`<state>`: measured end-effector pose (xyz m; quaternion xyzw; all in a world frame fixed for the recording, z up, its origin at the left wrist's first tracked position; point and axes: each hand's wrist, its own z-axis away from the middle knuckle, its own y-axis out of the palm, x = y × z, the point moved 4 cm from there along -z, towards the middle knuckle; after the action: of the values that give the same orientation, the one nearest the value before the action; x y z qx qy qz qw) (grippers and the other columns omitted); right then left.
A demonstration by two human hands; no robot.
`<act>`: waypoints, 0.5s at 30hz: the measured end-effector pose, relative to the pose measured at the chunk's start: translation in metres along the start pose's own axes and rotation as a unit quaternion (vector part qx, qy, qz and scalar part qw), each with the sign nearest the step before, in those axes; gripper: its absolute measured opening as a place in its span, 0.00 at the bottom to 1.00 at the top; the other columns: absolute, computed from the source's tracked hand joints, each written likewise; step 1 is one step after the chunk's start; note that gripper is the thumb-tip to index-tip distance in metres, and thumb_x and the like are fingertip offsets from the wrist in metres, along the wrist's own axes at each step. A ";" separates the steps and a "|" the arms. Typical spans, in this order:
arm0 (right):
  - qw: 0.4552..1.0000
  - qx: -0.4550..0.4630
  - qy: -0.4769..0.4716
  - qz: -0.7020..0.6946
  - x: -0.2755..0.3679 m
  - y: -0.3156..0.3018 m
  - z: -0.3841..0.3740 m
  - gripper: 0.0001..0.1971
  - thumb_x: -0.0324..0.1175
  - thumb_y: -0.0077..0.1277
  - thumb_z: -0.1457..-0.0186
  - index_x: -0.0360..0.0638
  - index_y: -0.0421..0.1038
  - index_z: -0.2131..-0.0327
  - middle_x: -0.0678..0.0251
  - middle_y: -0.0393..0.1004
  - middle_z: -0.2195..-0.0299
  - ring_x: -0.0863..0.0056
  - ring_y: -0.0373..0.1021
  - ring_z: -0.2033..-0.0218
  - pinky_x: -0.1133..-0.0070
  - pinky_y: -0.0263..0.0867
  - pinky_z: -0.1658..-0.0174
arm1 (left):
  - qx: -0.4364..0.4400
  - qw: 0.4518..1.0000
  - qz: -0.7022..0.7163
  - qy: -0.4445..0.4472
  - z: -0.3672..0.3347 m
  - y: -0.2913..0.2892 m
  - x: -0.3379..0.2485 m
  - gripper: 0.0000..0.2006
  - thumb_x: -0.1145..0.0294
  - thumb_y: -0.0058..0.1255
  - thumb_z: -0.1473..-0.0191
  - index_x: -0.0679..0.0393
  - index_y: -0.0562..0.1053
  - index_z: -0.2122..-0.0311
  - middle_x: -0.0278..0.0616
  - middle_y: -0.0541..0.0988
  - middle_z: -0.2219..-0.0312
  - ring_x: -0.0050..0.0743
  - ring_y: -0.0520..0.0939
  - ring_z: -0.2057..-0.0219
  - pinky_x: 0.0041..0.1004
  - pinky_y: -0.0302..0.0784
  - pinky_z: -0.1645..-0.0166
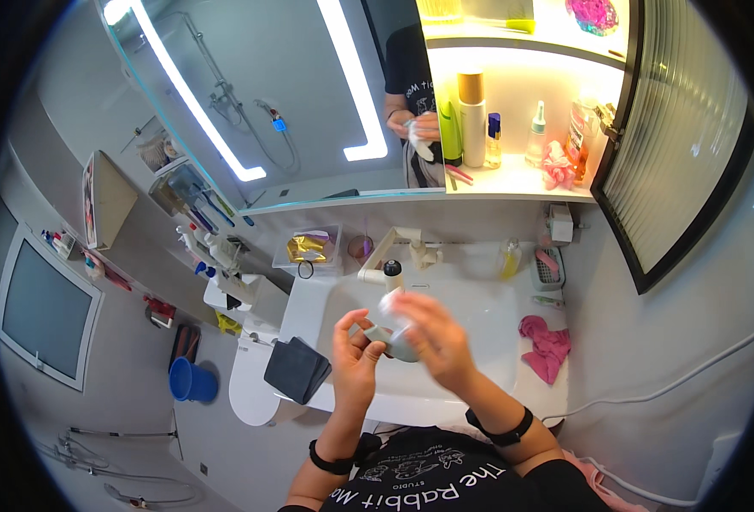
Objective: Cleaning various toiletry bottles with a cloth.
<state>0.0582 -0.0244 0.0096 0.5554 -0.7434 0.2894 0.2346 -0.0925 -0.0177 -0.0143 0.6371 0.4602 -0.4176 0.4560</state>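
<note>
Head view: forearms raised from lower edge, hands close together over sink (488, 309). Left hand (356, 352) pinching pale grey-green piece (378, 334) between thumb and fingers, above basin's near side. Right hand (442, 341) just beside it, motion-blurred, fingers curled round white wad (390, 303). Clear bin (335, 244) behind sink, left: gold packet (308, 248) inside. Grey basket (552, 281), right: pink item (549, 259). Bottle (509, 259) near it: yellow liquid. Lit cabinet (513, 84): bottles (472, 130), pink pouf (557, 167). Blue bucket (191, 381) on floor, contents can't tell.
</note>
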 end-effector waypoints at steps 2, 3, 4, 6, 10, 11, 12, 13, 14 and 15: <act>0.995 0.049 0.060 -0.068 0.008 0.024 0.012 0.20 0.21 0.53 0.52 0.38 0.68 0.52 0.57 0.69 0.54 0.62 0.70 0.56 0.77 0.68 0.57 | 0.003 1.000 -0.018 0.003 -0.001 0.005 -0.006 0.25 0.79 0.47 0.45 0.60 0.55 0.44 0.44 0.74 0.60 0.25 0.75 0.58 0.19 0.69 0.55; 0.997 0.043 0.033 -0.050 0.007 0.026 0.012 0.21 0.20 0.54 0.53 0.38 0.68 0.52 0.57 0.70 0.54 0.63 0.70 0.58 0.78 0.70 0.59 | -0.015 1.000 -0.025 -0.005 0.000 0.002 -0.008 0.25 0.79 0.47 0.45 0.61 0.55 0.43 0.45 0.74 0.59 0.26 0.75 0.58 0.20 0.69 0.54; 0.999 0.036 0.006 -0.033 0.007 0.027 0.012 0.22 0.18 0.55 0.55 0.38 0.68 0.52 0.58 0.70 0.54 0.65 0.71 0.59 0.78 0.71 0.61 | -0.032 0.999 -0.033 -0.012 0.000 0.000 -0.010 0.26 0.79 0.47 0.45 0.61 0.54 0.43 0.46 0.74 0.59 0.26 0.75 0.58 0.21 0.69 0.54; 0.999 0.041 -0.022 -0.014 0.008 0.025 0.008 0.22 0.19 0.56 0.55 0.37 0.68 0.53 0.58 0.70 0.54 0.64 0.72 0.61 0.78 0.71 0.62 | -0.043 0.999 -0.025 -0.012 0.000 -0.001 -0.010 0.25 0.79 0.47 0.45 0.62 0.54 0.43 0.47 0.74 0.59 0.26 0.75 0.58 0.22 0.70 0.54; 0.995 0.038 -0.078 0.048 0.018 0.021 0.005 0.22 0.22 0.58 0.57 0.37 0.69 0.55 0.59 0.72 0.57 0.65 0.72 0.63 0.77 0.71 0.63 | -0.073 0.997 0.012 0.004 0.003 -0.001 -0.010 0.24 0.79 0.47 0.45 0.63 0.55 0.45 0.46 0.74 0.61 0.26 0.75 0.59 0.22 0.70 0.54; 0.995 0.039 -0.081 0.047 0.019 0.021 0.005 0.22 0.22 0.58 0.57 0.37 0.69 0.55 0.59 0.72 0.57 0.65 0.72 0.63 0.77 0.71 0.63 | -0.082 0.996 0.016 0.001 0.004 -0.001 -0.011 0.23 0.80 0.47 0.45 0.64 0.56 0.46 0.46 0.74 0.61 0.26 0.75 0.59 0.22 0.70 0.54; 0.993 0.039 -0.084 0.073 0.019 0.020 0.007 0.19 0.23 0.58 0.56 0.36 0.69 0.57 0.58 0.72 0.59 0.65 0.72 0.64 0.77 0.71 0.65 | -0.082 0.996 0.018 0.004 0.005 0.000 -0.010 0.23 0.80 0.47 0.45 0.64 0.56 0.46 0.46 0.74 0.61 0.26 0.75 0.59 0.22 0.70 0.54; 0.991 0.038 -0.086 0.099 0.019 0.019 0.009 0.16 0.25 0.58 0.56 0.35 0.69 0.60 0.58 0.72 0.62 0.65 0.72 0.66 0.77 0.70 0.67 | -0.091 0.996 0.015 -0.003 0.006 0.000 -0.009 0.21 0.80 0.45 0.44 0.64 0.57 0.47 0.45 0.74 0.62 0.24 0.75 0.61 0.21 0.70 0.56; 0.990 0.040 -0.090 0.101 0.021 0.017 0.013 0.16 0.25 0.58 0.56 0.35 0.69 0.60 0.58 0.72 0.62 0.65 0.72 0.66 0.77 0.70 0.67 | -0.099 0.995 0.012 -0.010 0.008 0.000 -0.007 0.19 0.80 0.44 0.44 0.63 0.58 0.48 0.44 0.74 0.63 0.23 0.75 0.63 0.20 0.70 0.59; 0.987 0.068 -0.048 0.138 0.019 0.016 0.016 0.13 0.26 0.58 0.56 0.37 0.69 0.64 0.59 0.71 0.65 0.66 0.71 0.69 0.77 0.69 0.70 | -0.100 0.995 0.014 -0.006 0.009 -0.002 -0.007 0.19 0.80 0.44 0.44 0.63 0.58 0.48 0.44 0.74 0.63 0.23 0.75 0.63 0.20 0.70 0.59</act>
<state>0.0368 -0.0452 0.0077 0.4753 -0.8020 0.3419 0.1182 -0.0971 -0.0279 -0.0099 0.5924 0.4877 -0.3667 0.5261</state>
